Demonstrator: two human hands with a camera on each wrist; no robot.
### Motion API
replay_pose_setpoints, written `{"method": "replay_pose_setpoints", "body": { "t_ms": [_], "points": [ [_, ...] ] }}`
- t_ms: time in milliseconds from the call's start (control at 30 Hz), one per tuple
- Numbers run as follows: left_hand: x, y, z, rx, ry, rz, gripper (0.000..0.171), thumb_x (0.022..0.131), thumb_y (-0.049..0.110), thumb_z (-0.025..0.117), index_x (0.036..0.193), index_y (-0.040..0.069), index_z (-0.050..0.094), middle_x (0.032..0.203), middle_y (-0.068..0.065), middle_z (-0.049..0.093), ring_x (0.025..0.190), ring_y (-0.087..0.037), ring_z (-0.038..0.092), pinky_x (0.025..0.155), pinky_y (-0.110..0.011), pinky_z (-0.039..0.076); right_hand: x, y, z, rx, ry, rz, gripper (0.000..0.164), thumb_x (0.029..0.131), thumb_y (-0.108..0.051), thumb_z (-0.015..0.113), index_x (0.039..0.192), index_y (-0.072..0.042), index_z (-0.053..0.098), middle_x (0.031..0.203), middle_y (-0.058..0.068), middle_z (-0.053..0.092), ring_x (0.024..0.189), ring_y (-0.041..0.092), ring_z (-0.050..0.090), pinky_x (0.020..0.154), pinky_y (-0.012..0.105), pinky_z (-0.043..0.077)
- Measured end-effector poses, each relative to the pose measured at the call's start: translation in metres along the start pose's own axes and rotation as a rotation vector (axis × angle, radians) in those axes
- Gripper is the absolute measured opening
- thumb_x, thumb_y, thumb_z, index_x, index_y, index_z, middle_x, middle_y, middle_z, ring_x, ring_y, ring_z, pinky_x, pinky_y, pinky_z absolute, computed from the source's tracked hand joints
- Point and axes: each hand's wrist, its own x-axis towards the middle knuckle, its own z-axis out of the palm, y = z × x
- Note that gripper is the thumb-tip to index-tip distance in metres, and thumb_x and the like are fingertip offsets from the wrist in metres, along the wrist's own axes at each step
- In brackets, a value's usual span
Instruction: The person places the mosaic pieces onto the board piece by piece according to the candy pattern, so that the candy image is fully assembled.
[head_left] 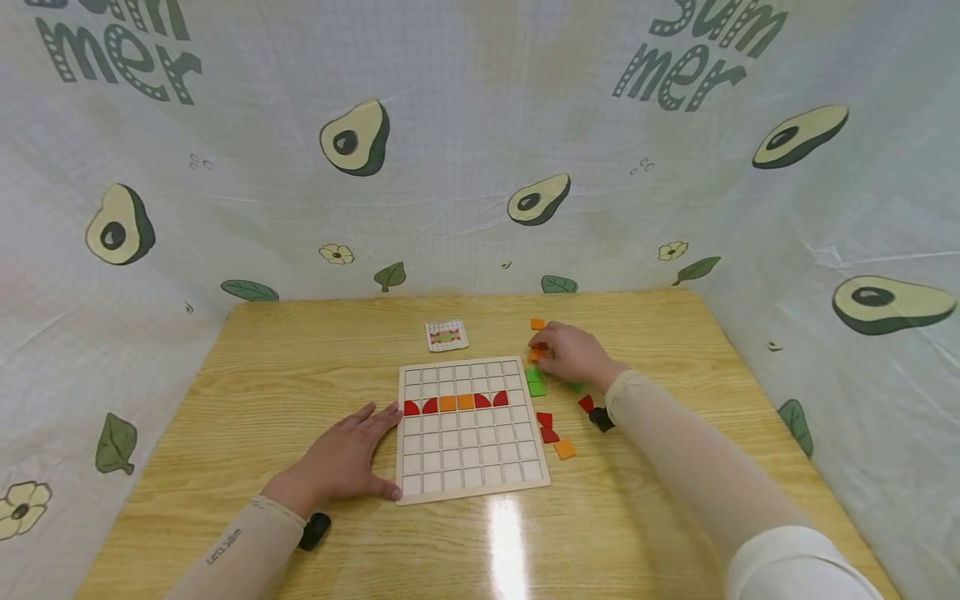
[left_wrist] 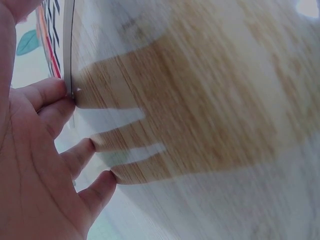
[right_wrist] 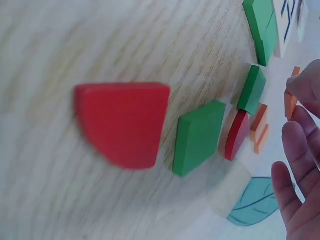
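A square grid board [head_left: 472, 493] lies on the table, one row across it filled with red quarter-round tiles [head_left: 412, 407] and two orange square tiles [head_left: 457, 403] in the middle. My left hand [head_left: 347, 457] is spread at the board's left side, thumb by the lower corner and fingertips on the edge. In the left wrist view its fingertips [left_wrist: 59, 89] meet the board's side and the tabletop. Beyond the board's right edge, my right hand [head_left: 573, 352] pinches an orange tile [right_wrist: 290, 102] between thumb and finger, above the loose tiles.
Green square tiles [head_left: 535, 382], red tiles [head_left: 547, 429] and an orange tile [head_left: 565, 449] lie right of the board. In the right wrist view a red quarter-round tile [right_wrist: 125, 125] is closest. A small pattern card [head_left: 447, 335] lies behind the board. A printed cloth [head_left: 450, 233] hangs around the table.
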Motion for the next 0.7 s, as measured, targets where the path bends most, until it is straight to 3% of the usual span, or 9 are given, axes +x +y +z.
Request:
{"method": "replay_pose_setpoints", "body": {
  "t_ms": [133, 367, 700],
  "points": [
    [0.0, -0.001, 0.001, -0.005, 0.004, 0.0, 0.12, 0.059, 0.075, 0.08, 0.154, 0.013, 0.041, 0.16, -0.002, 0.033, 0.146, -0.039, 0.025, 0.109, -0.061, 0.031, -0.008, -0.002, -0.004, 0.023, -0.011, 0.006, 0.027, 0.087, -0.016, 0.072, 0.114, -0.014, 0.074, 0.102, -0.001, 0.062, 0.074, 0.015, 0.053, 0.066, 0.032, 0.048],
    [-0.001, -0.001, 0.002, -0.01, 0.006, -0.002, 0.12, 0.059, 0.076, 0.079, 0.154, 0.014, 0.04, 0.16, 0.0, 0.033, 0.146, -0.038, 0.025, 0.109, -0.061, 0.031, -0.012, -0.02, 0.0, 0.04, -0.04, -0.062, 0.028, 0.087, -0.017, 0.071, 0.115, -0.017, 0.074, 0.104, -0.005, 0.061, 0.072, 0.012, 0.053, 0.068, 0.03, 0.048],
    [-0.001, 0.0, 0.002, -0.019, 0.005, -0.004, 0.119, 0.06, 0.075, 0.08, 0.155, 0.015, 0.039, 0.16, 0.0, 0.032, 0.146, -0.039, 0.025, 0.109, -0.061, 0.031, -0.001, -0.083, 0.01, 0.082, -0.108, -0.195, 0.028, 0.092, -0.022, 0.069, 0.12, -0.017, 0.073, 0.11, -0.007, 0.062, 0.074, 0.009, 0.054, 0.068, 0.027, 0.048]
  ]
}}
